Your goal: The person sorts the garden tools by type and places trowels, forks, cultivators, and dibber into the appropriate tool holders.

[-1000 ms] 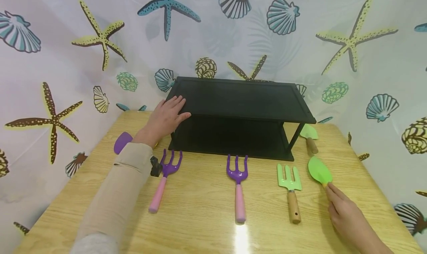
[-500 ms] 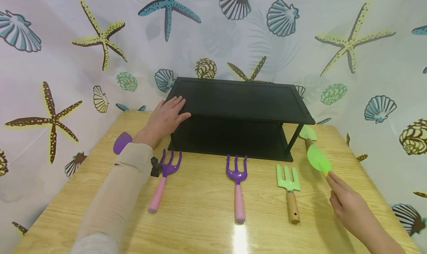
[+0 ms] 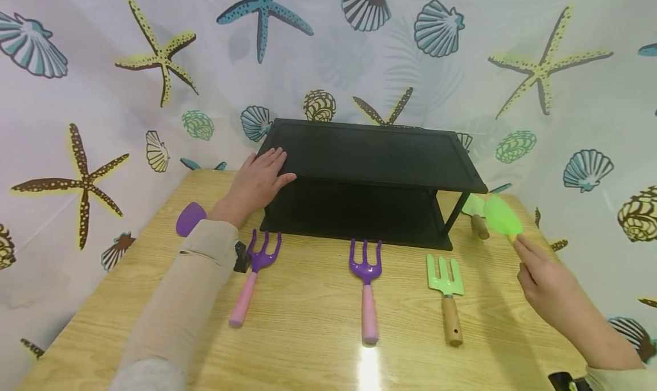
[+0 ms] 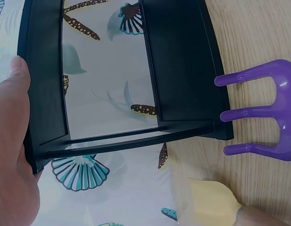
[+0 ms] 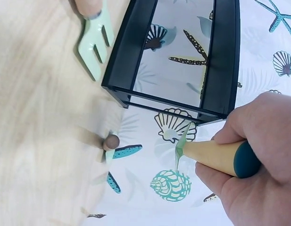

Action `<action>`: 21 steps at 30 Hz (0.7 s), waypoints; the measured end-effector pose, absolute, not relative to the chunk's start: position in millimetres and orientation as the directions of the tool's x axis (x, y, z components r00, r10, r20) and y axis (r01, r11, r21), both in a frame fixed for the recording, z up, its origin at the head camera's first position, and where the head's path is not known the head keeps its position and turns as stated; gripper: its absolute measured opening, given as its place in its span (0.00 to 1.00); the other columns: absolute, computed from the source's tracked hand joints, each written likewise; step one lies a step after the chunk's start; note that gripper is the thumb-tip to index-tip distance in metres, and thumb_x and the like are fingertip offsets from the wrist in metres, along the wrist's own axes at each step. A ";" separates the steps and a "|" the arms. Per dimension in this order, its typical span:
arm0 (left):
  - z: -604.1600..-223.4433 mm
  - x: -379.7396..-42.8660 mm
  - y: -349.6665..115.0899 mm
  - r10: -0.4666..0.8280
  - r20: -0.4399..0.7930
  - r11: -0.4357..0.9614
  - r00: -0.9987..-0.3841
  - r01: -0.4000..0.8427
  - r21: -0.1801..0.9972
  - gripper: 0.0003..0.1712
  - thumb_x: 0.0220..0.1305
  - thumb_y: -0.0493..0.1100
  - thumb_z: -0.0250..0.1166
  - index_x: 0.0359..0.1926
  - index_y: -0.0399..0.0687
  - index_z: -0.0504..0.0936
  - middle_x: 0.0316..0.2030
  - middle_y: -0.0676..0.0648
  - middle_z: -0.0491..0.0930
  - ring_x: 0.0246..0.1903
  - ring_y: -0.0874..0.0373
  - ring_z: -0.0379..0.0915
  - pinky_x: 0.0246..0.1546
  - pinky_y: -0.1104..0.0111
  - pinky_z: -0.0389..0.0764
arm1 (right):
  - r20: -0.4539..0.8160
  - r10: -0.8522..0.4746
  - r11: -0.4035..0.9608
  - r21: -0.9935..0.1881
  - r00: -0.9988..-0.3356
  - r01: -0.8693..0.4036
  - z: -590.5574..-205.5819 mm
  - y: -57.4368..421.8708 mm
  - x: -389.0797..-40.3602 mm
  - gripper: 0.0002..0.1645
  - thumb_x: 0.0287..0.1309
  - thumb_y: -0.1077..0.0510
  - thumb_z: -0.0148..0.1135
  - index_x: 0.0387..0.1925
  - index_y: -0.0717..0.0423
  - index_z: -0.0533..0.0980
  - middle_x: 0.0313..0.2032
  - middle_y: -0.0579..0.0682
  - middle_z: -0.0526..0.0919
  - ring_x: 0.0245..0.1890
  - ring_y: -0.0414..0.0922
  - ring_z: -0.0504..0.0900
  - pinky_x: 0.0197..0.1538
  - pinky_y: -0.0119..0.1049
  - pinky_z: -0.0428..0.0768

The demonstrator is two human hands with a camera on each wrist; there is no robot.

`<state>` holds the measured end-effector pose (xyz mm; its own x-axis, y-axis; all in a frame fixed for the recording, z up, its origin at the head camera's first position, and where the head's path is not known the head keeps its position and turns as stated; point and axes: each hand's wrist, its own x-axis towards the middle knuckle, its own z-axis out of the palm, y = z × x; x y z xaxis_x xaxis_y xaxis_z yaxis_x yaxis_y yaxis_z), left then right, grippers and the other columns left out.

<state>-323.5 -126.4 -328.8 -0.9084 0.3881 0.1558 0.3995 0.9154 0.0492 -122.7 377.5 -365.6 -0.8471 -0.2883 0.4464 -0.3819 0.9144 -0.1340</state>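
My left hand rests on the left end of the black two-tier shelf, fingers stretched over its top board. In the left wrist view that hand lies along the board's edge. My right hand grips a trowel with a green blade, held raised beyond the shelf's right end. The right wrist view shows its yellow handle, with a dark green end, between thumb and fingers. Behind it, another green trowel with a wooden handle lies on the table near the shelf's right leg.
Before the shelf lie two purple hand forks with pink handles and a green fork. A purple blade and a yellow trowel lie to the left. Patterned cloth encloses the table.
My right hand has lifted the green trowel off the table and carried it up and away, toward the shelf's right end. My left hand has stayed on the shelf top.
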 end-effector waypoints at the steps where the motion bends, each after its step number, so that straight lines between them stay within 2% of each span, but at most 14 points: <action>1: -329.1 -323.7 -126.3 0.388 0.158 0.916 -0.908 0.398 0.041 0.42 0.76 0.64 0.40 0.78 0.45 0.49 0.79 0.43 0.48 0.79 0.49 0.40 0.78 0.48 0.39 | 0.441 -0.289 0.916 -0.129 -0.850 -0.379 -362.6 377.8 -125.0 0.27 0.59 0.78 0.50 0.61 0.83 0.65 0.59 0.83 0.68 0.18 0.35 0.59 0.20 0.28 0.56; 4: -329.3 -323.8 -125.5 0.389 0.157 0.919 -0.908 0.395 0.006 0.42 0.76 0.65 0.38 0.78 0.43 0.49 0.78 0.42 0.48 0.79 0.49 0.39 0.79 0.49 0.36 | 0.460 -0.307 0.913 -0.106 -0.833 -0.395 -354.9 378.3 -132.7 0.27 0.58 0.78 0.50 0.61 0.83 0.66 0.59 0.83 0.68 0.19 0.47 0.70 0.20 0.29 0.56; 6: -328.7 -323.6 -124.4 0.393 0.151 0.918 -0.907 0.396 -0.014 0.42 0.76 0.64 0.38 0.78 0.42 0.50 0.78 0.41 0.48 0.79 0.48 0.39 0.79 0.50 0.37 | 0.481 -0.322 0.908 -0.086 -0.815 -0.410 -350.6 378.2 -137.5 0.27 0.56 0.79 0.51 0.60 0.83 0.67 0.58 0.83 0.69 0.25 0.58 0.78 0.21 0.29 0.56; 9: -326.7 -322.5 -123.6 0.400 0.138 0.916 -0.906 0.402 -0.014 0.42 0.77 0.64 0.39 0.77 0.39 0.49 0.78 0.40 0.48 0.79 0.46 0.39 0.79 0.52 0.41 | 0.488 -0.334 0.906 -0.070 -0.806 -0.418 -344.7 379.1 -144.9 0.28 0.55 0.80 0.51 0.60 0.83 0.67 0.58 0.83 0.69 0.35 0.68 0.81 0.22 0.33 0.60; 10: -325.8 -322.0 -123.3 0.401 0.134 0.915 -0.906 0.404 -0.009 0.42 0.77 0.63 0.39 0.77 0.38 0.49 0.78 0.39 0.47 0.79 0.46 0.39 0.79 0.53 0.42 | 0.492 -0.338 0.906 -0.061 -0.802 -0.419 -342.7 379.3 -147.3 0.28 0.55 0.80 0.52 0.59 0.83 0.68 0.57 0.83 0.70 0.41 0.73 0.80 0.23 0.35 0.63; 12: -324.3 -321.0 -123.2 0.401 0.124 0.914 -0.908 0.405 0.006 0.43 0.77 0.63 0.39 0.77 0.38 0.49 0.78 0.38 0.47 0.79 0.45 0.39 0.79 0.53 0.43 | 0.487 -0.344 0.906 -0.050 -0.803 -0.419 -339.3 380.1 -152.5 0.27 0.55 0.80 0.51 0.59 0.83 0.68 0.56 0.83 0.70 0.48 0.77 0.76 0.26 0.42 0.70; 14: -324.0 -321.1 -123.5 0.400 0.119 0.914 -0.909 0.404 0.014 0.43 0.77 0.64 0.40 0.77 0.38 0.48 0.78 0.38 0.46 0.79 0.45 0.38 0.79 0.53 0.43 | 0.497 -0.351 0.905 -0.038 -0.794 -0.424 -336.0 381.0 -158.2 0.27 0.54 0.80 0.51 0.59 0.84 0.68 0.55 0.83 0.71 0.49 0.77 0.75 0.31 0.51 0.77; 16: -324.3 -321.4 -123.7 0.399 0.116 0.915 -0.910 0.404 0.016 0.44 0.76 0.64 0.39 0.77 0.38 0.48 0.78 0.38 0.46 0.79 0.45 0.38 0.79 0.53 0.43 | 0.510 -0.360 0.902 -0.023 -0.781 -0.431 -331.9 381.5 -164.0 0.27 0.53 0.80 0.51 0.58 0.84 0.68 0.54 0.83 0.72 0.49 0.78 0.75 0.32 0.56 0.78; 21: -326.2 -322.3 -123.5 0.391 0.119 0.918 -0.913 0.396 0.019 0.44 0.76 0.66 0.37 0.77 0.38 0.49 0.78 0.39 0.47 0.79 0.46 0.39 0.79 0.54 0.44 | 0.538 -0.371 0.897 -0.004 -0.757 -0.443 -318.7 380.1 -176.7 0.27 0.52 0.81 0.51 0.57 0.84 0.69 0.55 0.83 0.72 0.49 0.78 0.76 0.34 0.58 0.79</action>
<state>-322.3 -123.5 -326.2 -0.9125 0.3915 0.1186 0.3963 0.9180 0.0188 -176.7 380.1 -318.7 -0.7572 -0.3711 0.5376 -0.4425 0.8967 -0.0043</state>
